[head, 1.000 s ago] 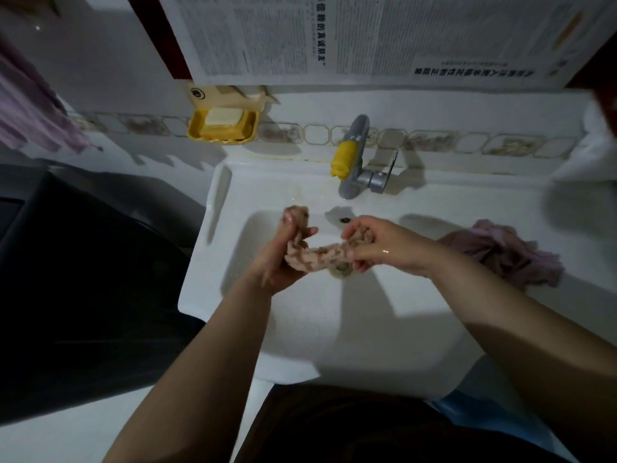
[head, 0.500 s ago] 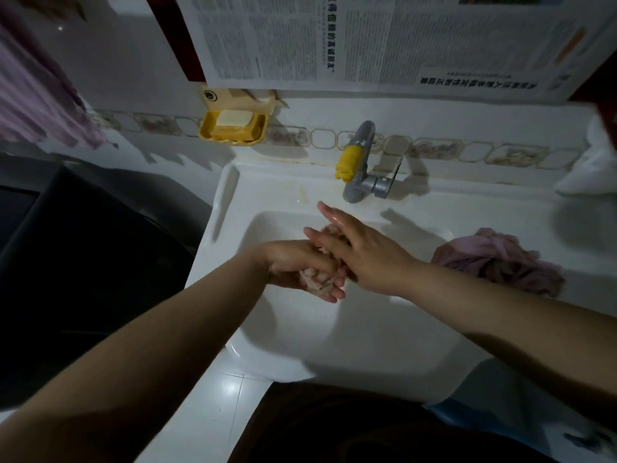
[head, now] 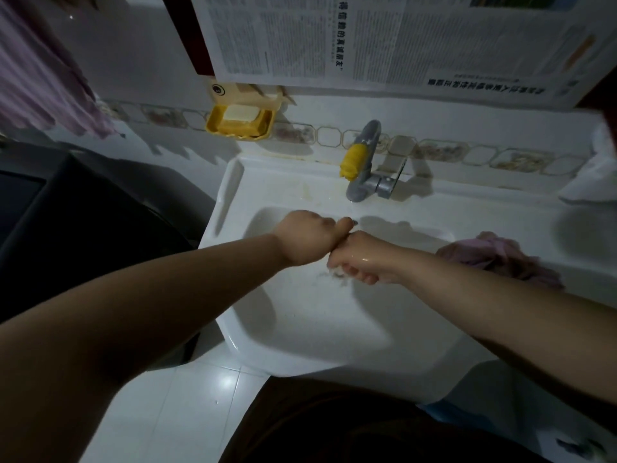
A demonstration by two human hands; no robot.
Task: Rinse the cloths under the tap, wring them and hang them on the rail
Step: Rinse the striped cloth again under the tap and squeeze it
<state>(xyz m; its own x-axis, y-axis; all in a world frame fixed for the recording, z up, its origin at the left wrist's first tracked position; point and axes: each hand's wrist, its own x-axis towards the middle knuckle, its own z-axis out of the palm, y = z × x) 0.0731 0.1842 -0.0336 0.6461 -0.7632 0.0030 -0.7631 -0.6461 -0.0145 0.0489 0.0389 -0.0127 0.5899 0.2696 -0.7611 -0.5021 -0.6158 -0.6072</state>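
While both fists sit knuckle to knuckle over the sink (head: pixel 300 329), this reads as mid-wring: left hand (head: pixel 305 240) has fingers curled tight, right hand (head: pixel 359 259) has fingers curled under, and both look clamped on the cloth (head: pixel 337 274), of which only a small blurred scrap shows below the right hand, over the basin. Water seems to drip there; can't tell for sure. Basin itself holds nothing else I can see, just wet spots. Second cloth (head: pixel 500 259), pink, lies bunched on the sink ledge to the right, well apart from the hands; can't tell whether it's rinsed yet. Tap (head: pixel 362 165) shows no visible stream. Soap dish (head: pixel 240 120) on the wall holds a pale bar. Pink towel (head: pixel 43 78) hangs far left. My estimate: one cloth nearly wrung, hanging not done, second cloth pending.
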